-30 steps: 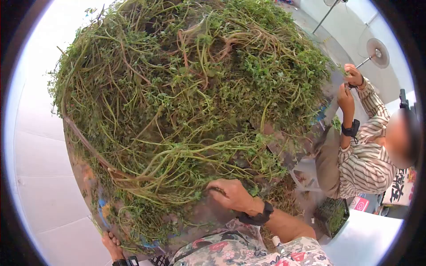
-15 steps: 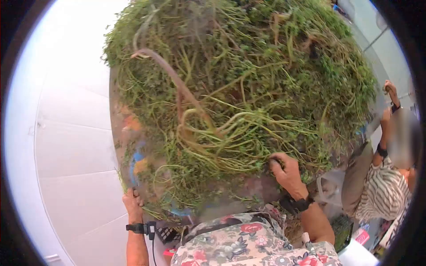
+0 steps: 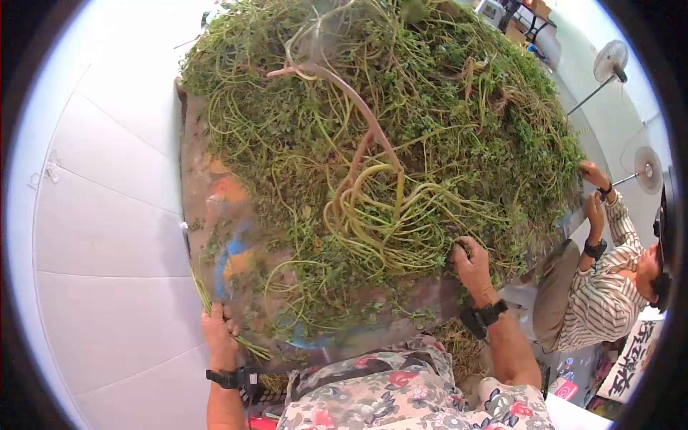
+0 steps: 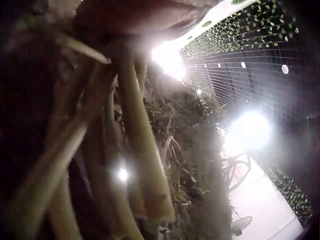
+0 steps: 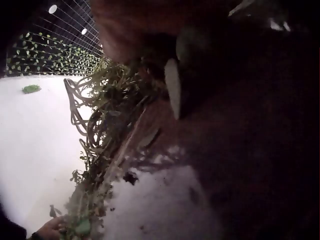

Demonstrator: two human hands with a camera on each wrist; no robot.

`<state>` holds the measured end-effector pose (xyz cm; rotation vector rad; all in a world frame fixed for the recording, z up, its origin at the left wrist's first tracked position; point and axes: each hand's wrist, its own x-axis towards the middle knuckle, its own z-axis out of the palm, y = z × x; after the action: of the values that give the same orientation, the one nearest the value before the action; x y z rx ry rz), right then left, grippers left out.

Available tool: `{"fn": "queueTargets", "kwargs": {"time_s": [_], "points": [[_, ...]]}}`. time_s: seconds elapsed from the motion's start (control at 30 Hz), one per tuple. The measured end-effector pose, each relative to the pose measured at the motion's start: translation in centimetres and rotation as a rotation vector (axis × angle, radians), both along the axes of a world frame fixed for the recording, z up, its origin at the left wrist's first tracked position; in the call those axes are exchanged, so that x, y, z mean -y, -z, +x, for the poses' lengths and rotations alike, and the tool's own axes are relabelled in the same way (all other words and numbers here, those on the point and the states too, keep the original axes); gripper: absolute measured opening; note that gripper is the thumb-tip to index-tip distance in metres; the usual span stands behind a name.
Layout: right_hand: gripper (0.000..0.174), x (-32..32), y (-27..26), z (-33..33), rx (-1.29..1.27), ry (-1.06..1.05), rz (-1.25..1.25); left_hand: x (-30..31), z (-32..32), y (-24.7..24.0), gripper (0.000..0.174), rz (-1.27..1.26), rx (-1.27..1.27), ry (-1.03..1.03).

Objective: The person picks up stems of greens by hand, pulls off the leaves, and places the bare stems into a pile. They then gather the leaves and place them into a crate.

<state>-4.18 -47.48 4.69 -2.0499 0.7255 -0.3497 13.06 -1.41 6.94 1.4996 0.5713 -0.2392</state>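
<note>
A big tangled heap of leafy green stems [image 3: 401, 143] covers the table. My left hand [image 3: 221, 333] grips a small bunch of stems [image 3: 202, 290] at the table's left front edge; in the left wrist view, thick pale stem ends [image 4: 145, 160] stick out below the hand. My right hand [image 3: 473, 271], fingers curled, pinches greens at the heap's front edge. The pinched part is mostly hidden, but a pale leaf-like piece [image 5: 173, 87] pokes out beneath the fingers. Left of that hand, a looped bundle of stems [image 3: 387, 222] lies with a long reddish stem [image 3: 362, 107] arching above.
Scraps of leaf lie on the stained tabletop [image 3: 201, 154] at left. A person in a striped shirt [image 3: 609, 308] sits at the right, hands at the heap. Standing fans [image 3: 610, 61] are behind. A white wall [image 3: 115, 222] rises at the left.
The looped stem bundle has shifted rightward and the reddish stem has swung up from the left side. My right hand has moved a little rightward; the left still grips its bunch. The head view has shifted.
</note>
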Motion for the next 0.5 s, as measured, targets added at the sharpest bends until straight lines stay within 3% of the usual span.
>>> {"fn": "queueTargets", "kwargs": {"time_s": [0.2, 0.4, 0.5], "points": [[0.016, 0.4, 0.5, 0.1, 0.081, -0.031, -0.113, 0.3, 0.1, -0.1, 0.012, -0.051, 0.046, -0.017], [0.017, -0.2, -1.5, 0.0, 0.016, -0.020, 0.120, 0.5, 0.2, -0.1, 0.015, -0.031, 0.057, -0.012], [0.017, 0.0, -1.4, -0.2, 0.036, -0.082, -0.014, 0.7, -0.3, -0.6, 0.014, 0.002, 0.038, -0.028]]}}
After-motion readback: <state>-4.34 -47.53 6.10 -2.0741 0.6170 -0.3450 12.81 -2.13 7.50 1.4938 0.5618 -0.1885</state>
